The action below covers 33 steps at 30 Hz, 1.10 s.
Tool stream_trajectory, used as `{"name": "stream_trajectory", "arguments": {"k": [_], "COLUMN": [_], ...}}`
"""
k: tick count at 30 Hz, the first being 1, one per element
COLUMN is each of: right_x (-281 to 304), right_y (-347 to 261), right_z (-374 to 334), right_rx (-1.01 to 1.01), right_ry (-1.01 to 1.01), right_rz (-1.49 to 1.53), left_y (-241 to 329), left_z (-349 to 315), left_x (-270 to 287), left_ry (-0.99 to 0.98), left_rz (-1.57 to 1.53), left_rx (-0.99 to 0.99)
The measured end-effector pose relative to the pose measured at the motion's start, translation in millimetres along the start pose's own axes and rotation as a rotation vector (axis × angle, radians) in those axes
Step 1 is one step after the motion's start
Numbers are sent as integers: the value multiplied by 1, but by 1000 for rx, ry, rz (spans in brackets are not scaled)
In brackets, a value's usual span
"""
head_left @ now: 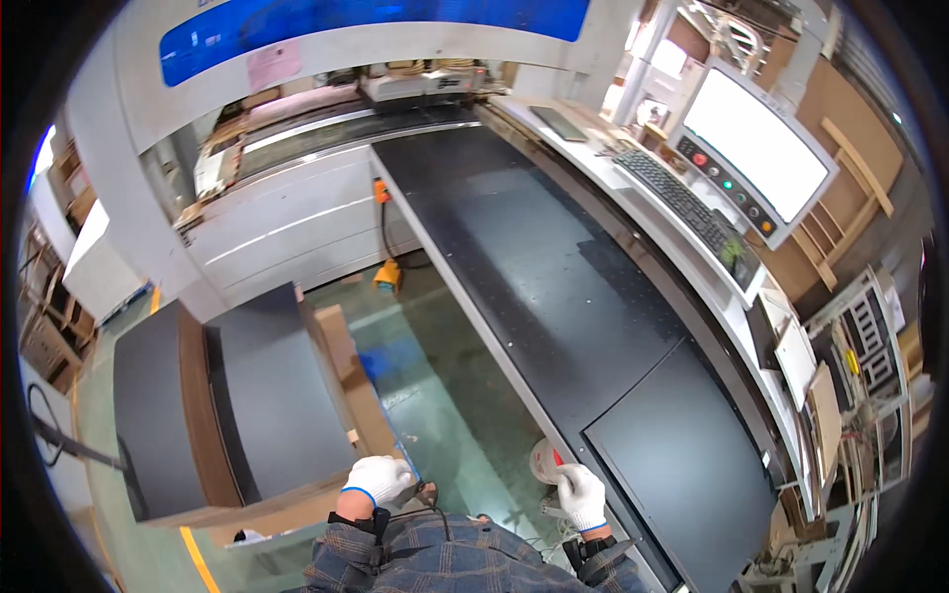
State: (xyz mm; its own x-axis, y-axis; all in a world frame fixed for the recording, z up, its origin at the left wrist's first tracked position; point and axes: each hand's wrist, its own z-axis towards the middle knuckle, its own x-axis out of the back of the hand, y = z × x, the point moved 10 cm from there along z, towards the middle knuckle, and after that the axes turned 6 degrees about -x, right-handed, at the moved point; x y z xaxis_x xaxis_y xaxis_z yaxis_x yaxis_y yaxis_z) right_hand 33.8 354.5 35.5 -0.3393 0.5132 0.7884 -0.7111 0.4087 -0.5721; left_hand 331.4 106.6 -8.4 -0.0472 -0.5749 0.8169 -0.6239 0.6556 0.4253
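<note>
My left hand point(381, 480), in a white knit glove with a blue cuff, hangs in front of my body with its fingers curled in. Whatever it may hold is hidden. Beside it on the left are two stacks of dark panels, the nearer one point(277, 385) and the farther one point(163, 415). My right hand point(581, 497), gloved the same way, is closed next to the edge of the long black machine table point(524, 267). A small red patch shows just above its fingertips, in front of a whitish round container point(544, 461). A dark panel point(682, 455) lies on the table's near end.
A large machine with a blue panel point(366, 35) stands ahead. Along the right run a keyboard point(682, 198) and a bright monitor point(756, 143) with buttons. A yellow foot pedal point(388, 277) sits on the green floor point(445, 395). Cardboard point(356, 376) edges the panel stack.
</note>
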Motion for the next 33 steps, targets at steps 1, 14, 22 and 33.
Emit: {"name": "stream_trajectory", "arguments": {"k": [1, 14, 22, 33], "right_x": [11, 145, 97, 100], "right_y": [4, 115, 140, 140], "right_z": [-4, -160, -190, -187], "right_rx": [-28, -628, -727, -716], "right_ry": [56, 613, 674, 715], "right_rz": [-18, -630, -677, -691], "left_y": [-4, 27, 56, -266], "left_z": [10, 99, 125, 15], "left_x": [0, -19, -50, -253], "left_ry": [-32, -340, -345, -713], "left_rz": [15, 179, -15, 444], "left_rx": [-9, -289, -438, -244]}}
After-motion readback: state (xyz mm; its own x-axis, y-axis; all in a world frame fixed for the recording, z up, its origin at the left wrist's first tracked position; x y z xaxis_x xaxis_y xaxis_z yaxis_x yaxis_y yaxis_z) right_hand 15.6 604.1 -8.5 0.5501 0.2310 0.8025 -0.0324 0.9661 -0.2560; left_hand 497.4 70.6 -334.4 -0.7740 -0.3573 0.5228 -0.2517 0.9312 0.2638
